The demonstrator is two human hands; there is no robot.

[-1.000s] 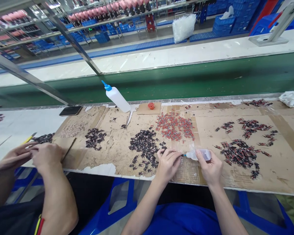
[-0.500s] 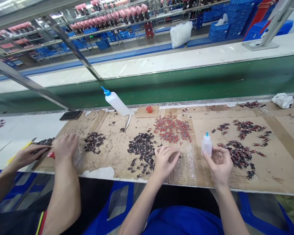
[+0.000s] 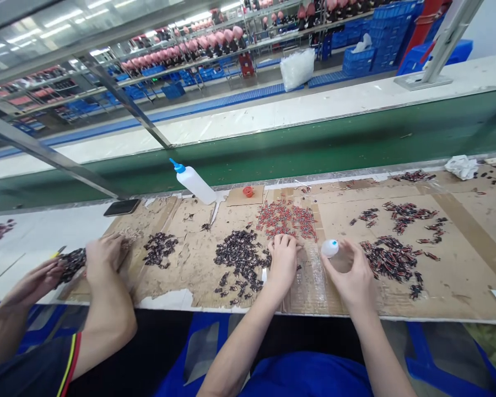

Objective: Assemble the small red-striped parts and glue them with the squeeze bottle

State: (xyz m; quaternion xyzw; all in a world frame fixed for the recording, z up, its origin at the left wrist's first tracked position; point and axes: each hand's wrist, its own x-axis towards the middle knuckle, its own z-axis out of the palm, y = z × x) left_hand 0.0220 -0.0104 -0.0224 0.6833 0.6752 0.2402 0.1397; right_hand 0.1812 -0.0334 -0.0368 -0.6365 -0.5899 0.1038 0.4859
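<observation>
Nearest us, our right hand (image 3: pixel 353 278) is wrapped around a small bottle (image 3: pixel 333 252), tilted so its blue tip points up and toward us. It sits just above the cardboard (image 3: pixel 198 264), between the two nearer heaps. Our left hand (image 3: pixel 283 259) is curled knuckles-up at the near edge of the red pieces (image 3: pixel 287 219), fingertips (image 3: pixel 281 240) bunched narrow on the pile; we cannot tell whether they have pinched one. We judge this the pick-up step: a fresh piece is being taken while the bottle waits. Next, the left must lift one piece clear and bring its end to the tip. Dark parts (image 3: pixel 242 256) lie just left. Farther off stands a big bottle (image 3: pixel 194 182). At far left a co-worker's hands (image 3: pixel 103 253) sort their own pile.
</observation>
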